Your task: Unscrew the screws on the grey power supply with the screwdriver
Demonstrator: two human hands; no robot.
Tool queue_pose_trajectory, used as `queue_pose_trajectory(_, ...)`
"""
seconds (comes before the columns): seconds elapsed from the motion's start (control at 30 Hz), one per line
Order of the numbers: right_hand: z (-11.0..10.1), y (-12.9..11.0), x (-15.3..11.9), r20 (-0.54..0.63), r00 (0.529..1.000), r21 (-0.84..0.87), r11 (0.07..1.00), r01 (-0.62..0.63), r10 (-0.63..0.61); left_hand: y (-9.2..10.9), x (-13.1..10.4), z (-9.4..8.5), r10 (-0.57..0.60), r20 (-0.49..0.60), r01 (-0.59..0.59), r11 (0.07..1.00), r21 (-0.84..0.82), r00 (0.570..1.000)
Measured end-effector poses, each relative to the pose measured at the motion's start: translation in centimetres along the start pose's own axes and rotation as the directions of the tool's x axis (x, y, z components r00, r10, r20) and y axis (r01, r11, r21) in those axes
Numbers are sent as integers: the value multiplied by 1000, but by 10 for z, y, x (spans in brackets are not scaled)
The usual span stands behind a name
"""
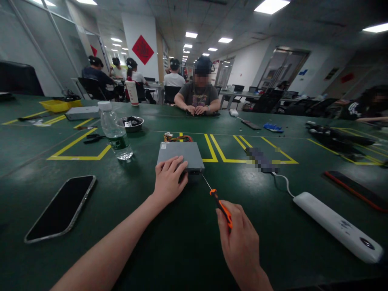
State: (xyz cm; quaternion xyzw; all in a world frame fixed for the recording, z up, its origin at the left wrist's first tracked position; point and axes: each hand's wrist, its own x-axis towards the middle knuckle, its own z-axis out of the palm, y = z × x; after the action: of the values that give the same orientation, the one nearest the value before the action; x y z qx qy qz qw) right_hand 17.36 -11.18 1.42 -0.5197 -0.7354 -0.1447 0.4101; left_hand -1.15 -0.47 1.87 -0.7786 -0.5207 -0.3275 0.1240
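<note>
A grey metal computer power supply unit (190, 152) sits on the green table in front of me, with a bundle of coloured cables (182, 138) at its far side. My left hand (169, 178) grips it, fingers across the top and thumb at the near face. My right hand (241, 234) is closed around the orange and black handle of a screwdriver (216, 197). The screwdriver's thin shaft points up and left, its tip at the near right corner of the unit. Whether the tip sits in a screw is too small to tell.
Left of the unit stand a water bottle (115, 135) and a metal bowl (132, 123). A phone (62, 208) lies nearer on the left. To the right are a white power bank (336, 226) with a cable and a dark pixelated device. Across the table sits a person (198, 95).
</note>
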Motion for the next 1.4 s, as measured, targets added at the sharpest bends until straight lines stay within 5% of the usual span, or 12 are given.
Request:
queue_pose_trajectory(0.13, -2, -3, 1, 22, 997, -5, 997, -76, 76, 0, 0, 0, 6, 5, -6, 1000, 8, 1000)
queue_pose_trajectory(0.33, -2, -6, -1, -2, 999, 24, 999, 39, -39, 0, 0, -1, 9, 0, -9, 1000, 9, 1000)
queue_pose_trajectory(0.57, -5, 3, 4, 33, 990, 37, 989, -141, 140, 0, 0, 0, 9, 13, -9, 1000, 22, 1000)
queue_pose_trajectory(0.77, -2, -5, 1, -22, 997, 38, 997, -71, 72, 1, 1, -1, 14, 14, -14, 1000, 12, 1000)
queue_pose_trajectory(0.93, -2, -1, -1, 5, 991, -12, 991, -137, 137, 0, 0, -1, 12, 20, -12, 1000, 13, 1000)
queue_pose_trajectory(1.27, 0, -11, -1, -63, 997, 109, 993, -35, 42, -1, 0, 1, 15, 1, -15, 1000, 9, 1000)
queue_pose_trajectory(1.4, 1, -5, -4, 7, 995, 43, 995, -95, 95, -1, 0, 0, 14, 13, -14, 1000, 15, 1000)
